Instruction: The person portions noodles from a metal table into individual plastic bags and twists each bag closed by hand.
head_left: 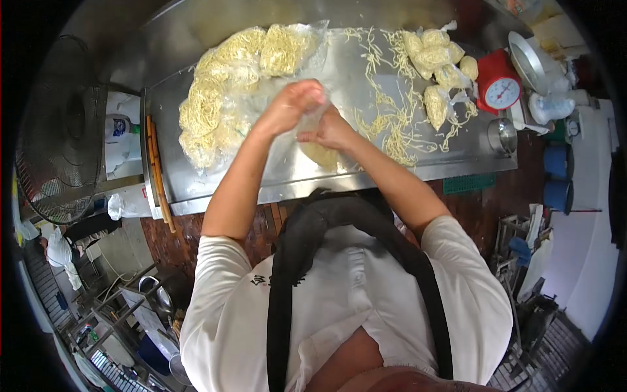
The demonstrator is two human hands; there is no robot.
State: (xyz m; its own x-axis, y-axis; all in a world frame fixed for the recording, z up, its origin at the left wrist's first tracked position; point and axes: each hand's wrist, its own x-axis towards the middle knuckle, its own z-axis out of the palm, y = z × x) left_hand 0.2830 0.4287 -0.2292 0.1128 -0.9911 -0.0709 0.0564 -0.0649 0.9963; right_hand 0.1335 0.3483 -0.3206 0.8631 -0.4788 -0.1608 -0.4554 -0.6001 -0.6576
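Over the middle of the metal table (pixel 261 191), my left hand (pixel 294 108) is closed at the top of a clear plastic bag (pixel 315 120). My right hand (pixel 328 130) grips the same bag from the other side, just below. Pale yellow stuff (pixel 320 155) shows in the lower part, under my hands; its edges are blurred. Left of my hands lies a big heap of bagged noodles (pixel 208 98), with another noodle bag (pixel 279 51) at its upper end. Loose noodles (pixel 397 134) are scattered to the right.
Several tied bags (pixel 431 53) sit at the upper right beside a red scale (pixel 501 91) with a metal pan. A metal bowl (pixel 502 136) stands at the right edge. Wooden sticks (pixel 157 171) lie along the left edge; a large fan (pixel 62 130) stands beyond it.
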